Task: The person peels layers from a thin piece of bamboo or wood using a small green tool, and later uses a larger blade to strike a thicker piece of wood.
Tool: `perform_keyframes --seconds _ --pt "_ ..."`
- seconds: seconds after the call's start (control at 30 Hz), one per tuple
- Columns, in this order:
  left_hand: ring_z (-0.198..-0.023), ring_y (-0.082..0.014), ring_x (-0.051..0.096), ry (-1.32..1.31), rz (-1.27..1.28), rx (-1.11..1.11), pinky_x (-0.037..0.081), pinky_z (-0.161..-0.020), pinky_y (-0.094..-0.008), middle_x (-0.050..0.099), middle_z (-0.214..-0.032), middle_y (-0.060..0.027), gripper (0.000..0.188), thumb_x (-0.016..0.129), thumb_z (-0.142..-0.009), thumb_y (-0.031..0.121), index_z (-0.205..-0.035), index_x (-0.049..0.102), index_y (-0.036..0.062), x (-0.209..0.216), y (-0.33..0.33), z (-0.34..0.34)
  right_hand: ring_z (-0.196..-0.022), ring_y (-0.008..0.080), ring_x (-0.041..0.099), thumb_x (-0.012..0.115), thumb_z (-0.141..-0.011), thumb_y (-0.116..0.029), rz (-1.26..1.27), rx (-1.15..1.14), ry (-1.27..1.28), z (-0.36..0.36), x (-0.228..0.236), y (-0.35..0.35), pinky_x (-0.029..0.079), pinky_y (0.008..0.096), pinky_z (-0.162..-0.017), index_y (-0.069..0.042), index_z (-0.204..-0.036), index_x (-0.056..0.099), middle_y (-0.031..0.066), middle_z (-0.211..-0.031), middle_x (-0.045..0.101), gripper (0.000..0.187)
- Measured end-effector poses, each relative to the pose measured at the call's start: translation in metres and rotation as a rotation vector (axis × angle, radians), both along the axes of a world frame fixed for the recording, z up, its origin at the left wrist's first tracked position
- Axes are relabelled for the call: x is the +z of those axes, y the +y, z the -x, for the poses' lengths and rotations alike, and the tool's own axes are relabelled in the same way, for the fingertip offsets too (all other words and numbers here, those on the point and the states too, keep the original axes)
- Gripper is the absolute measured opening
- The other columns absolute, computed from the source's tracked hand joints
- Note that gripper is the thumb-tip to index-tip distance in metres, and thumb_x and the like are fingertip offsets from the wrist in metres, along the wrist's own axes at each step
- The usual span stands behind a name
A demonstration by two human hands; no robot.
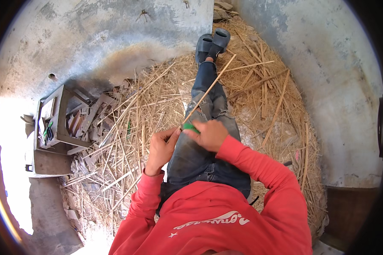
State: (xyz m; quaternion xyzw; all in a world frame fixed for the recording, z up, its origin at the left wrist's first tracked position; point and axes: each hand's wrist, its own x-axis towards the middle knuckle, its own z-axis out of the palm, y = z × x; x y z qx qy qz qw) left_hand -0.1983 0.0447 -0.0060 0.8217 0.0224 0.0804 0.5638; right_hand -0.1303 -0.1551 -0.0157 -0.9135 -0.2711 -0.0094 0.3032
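My left hand is closed, thumb and fingers pinching the near end of a long thin bamboo strip. The strip slants up and to the right over my outstretched legs, its far end near my ankles. My right hand is closed round a small green-handled tool, which touches or nearly touches the strip beside my left fingertips. My fingers hide most of this tool, so its kind cannot be made out. Both hands are above my thighs in dark jeans.
Loose strips and shavings cover the floor around my legs, with longer split pieces on the right. At left stands an overturned wooden stool-like frame holding small items. Grey walls enclose the place. Dark shoes are on my crossed feet.
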Motion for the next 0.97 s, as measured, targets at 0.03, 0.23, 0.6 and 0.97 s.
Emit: perform_keyframes --seconds 0.03,0.23,0.6,0.97 --pt "-0.06 -0.0073 0.036 0.06 -0.022 -0.022 0.032 -0.053 -0.0305 0.046 -0.062 -0.0006 0.027 0.067 -0.103 0.022 -0.102 0.072 -0.0047 0.002 0.002 0.001 -0.072 0.0473 0.068 0.054 -0.102 -0.056 0.009 -0.056 0.014 -0.013 0.008 -0.007 0.054 0.0575 -0.067 -0.003 -0.097 0.07 0.0262 -0.071 0.067 0.055" --pt "-0.06 -0.005 0.04 0.149 0.01 -0.014 0.032 -0.052 -0.029 0.049 -0.062 -0.0002 0.026 0.068 -0.102 0.02 -0.109 0.075 -0.0047 0.0 0.003 0.005 -0.074 0.0498 0.068 0.048 -0.101 -0.064 0.148 -0.01 0.147 -0.008 0.013 -0.01 0.054 0.0591 -0.069 -0.004 -0.092 0.064 0.0286 -0.073 0.067 0.063" --pt "-0.059 -0.0054 0.039 0.143 -0.006 -0.034 0.033 -0.051 -0.0291 0.049 -0.06 -0.0013 0.027 0.069 -0.102 0.022 -0.111 0.075 -0.0035 0.003 0.009 0.008 -0.071 0.0452 0.069 0.054 -0.101 -0.059 0.005 0.072 0.074 -0.004 -0.004 -0.011 0.056 0.0524 -0.067 -0.008 -0.111 0.075 0.026 -0.07 0.066 0.056" --pt "-0.06 -0.0076 0.045 0.029 -0.094 0.052 0.038 -0.053 -0.0294 0.056 -0.063 -0.0059 0.026 0.069 -0.101 0.019 -0.121 0.074 0.0023 0.015 0.0 -0.016 -0.078 0.0391 0.074 0.054 -0.098 -0.066 -0.223 -0.234 0.049 -0.081 0.029 -0.033 0.057 0.0505 -0.072 -0.011 -0.107 0.078 0.0174 -0.079 0.075 0.061"
